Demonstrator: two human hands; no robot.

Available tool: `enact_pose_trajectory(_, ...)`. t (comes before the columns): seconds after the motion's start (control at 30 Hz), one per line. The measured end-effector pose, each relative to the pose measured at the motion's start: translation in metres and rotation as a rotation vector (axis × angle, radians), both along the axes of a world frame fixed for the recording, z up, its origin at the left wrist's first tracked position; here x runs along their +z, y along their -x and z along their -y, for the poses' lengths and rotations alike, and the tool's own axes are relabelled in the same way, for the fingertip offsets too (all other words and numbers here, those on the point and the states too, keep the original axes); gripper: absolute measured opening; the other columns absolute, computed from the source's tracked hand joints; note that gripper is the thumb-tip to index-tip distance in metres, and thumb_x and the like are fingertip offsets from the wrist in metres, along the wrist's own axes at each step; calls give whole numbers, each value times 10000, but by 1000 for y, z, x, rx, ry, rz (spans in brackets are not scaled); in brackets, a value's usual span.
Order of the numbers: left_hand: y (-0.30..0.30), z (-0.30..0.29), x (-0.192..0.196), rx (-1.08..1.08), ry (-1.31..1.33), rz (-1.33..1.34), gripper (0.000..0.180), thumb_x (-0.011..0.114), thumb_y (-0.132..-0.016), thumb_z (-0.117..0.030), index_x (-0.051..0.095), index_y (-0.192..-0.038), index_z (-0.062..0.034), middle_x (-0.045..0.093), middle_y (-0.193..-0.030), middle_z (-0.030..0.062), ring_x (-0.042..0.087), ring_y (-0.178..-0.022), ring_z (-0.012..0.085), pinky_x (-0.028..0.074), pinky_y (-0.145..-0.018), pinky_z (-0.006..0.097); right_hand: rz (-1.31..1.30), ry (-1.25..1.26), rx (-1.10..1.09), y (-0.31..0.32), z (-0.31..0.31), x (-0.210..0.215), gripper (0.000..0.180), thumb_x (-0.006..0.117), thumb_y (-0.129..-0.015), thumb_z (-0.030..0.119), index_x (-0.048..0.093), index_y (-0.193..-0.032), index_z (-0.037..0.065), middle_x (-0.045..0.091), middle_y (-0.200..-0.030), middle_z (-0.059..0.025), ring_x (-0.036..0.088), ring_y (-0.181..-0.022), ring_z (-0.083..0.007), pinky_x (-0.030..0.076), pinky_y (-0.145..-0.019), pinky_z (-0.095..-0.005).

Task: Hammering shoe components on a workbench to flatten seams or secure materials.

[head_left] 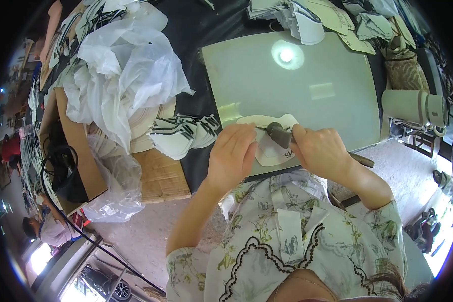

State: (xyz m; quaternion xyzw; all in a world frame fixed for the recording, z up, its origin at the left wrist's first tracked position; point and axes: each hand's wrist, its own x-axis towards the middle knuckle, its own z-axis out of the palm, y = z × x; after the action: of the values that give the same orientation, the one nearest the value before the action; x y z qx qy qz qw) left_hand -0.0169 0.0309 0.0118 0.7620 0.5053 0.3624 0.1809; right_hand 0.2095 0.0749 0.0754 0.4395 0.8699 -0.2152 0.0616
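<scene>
On the pale green board (pixel 292 70) lies a flat cream-coloured cut piece (pixel 272 160) with a rounded outline and dark markings. My left hand (pixel 234 151) is at its left edge, fingers bent and close together over it; the fingertips' exact hold is partly hidden. My right hand (pixel 323 151) is closed round a hammer, whose dark grey head (pixel 278 135) is over the piece. The fingers cover most of the hammer's handle. Beside my left hand is a stack of white pieces with dark edging (pixel 178 136), fanned out on the black table cover.
Crumpled translucent plastic (pixel 131 65) and a cardboard box (pixel 78 146) are to the left. More stacked white pieces (pixel 307 25) and cream templates (pixel 332 17) stand at the far edge. A beige rolled cushion (pixel 412 107) is at the right. Another person (pixel 55 229) is far left.
</scene>
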Motion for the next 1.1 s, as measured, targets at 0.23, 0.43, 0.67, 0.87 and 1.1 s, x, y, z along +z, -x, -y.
enact_pose_trajectory(0.23, 8, -6, 0, -79, -43, -2, 305, 708, -766, 23, 629, -1059, -9, 656, -1081, 126, 628, -967, 316, 535, -824, 398, 29, 8, -6, 2, -2, 3, 341, 563, -976, 322, 494, -833, 20, 605, -574, -100, 626, -498, -299, 477, -451, -380)
enact_pose_trajectory(0.43, 17, -11, -2, -121, 32, -77, 311, 712, -765, -12, 621, -1062, -35, 671, -1109, 95, 637, -1000, 287, 544, -844, 394, 11, -17, 21, 0, -1, -4, 334, 572, -972, 316, 499, -839, 19, 601, -571, -95, 623, -491, -291, 476, -450, -379)
enact_pose_trajectory(0.67, 24, -10, 4, -270, -267, -462, 224, 682, -793, -121, 600, -993, -66, 668, -1150, 96, 627, -1069, 266, 515, -930, 406, -60, -6, 0, 0, -8, 3, 305, 605, -950, 301, 503, -859, 28, 597, -573, -90, 614, -485, -285, 463, -439, -385)
enact_pose_trajectory(0.87, 24, -13, 5, -305, -264, -481, 201, 684, -801, -113, 599, -972, -49, 668, -1143, 113, 629, -1059, 270, 518, -918, 403, -72, -31, 31, 15, -9, 9, 291, 609, -946, 281, 501, -855, 27, 597, -603, -95, 612, -493, -288, 459, -445, -393)
enact_pose_trajectory(1.1, 21, -12, 2, -275, -300, -471, 228, 629, -760, -115, 612, -971, -32, 669, -1122, 132, 609, -1093, 281, 484, -969, 412, 20, 13, 38, 19, -12, 7, 310, 591, -957, 288, 500, -844, 14, 574, -566, -94, 610, -489, -298, 475, -454, -386)
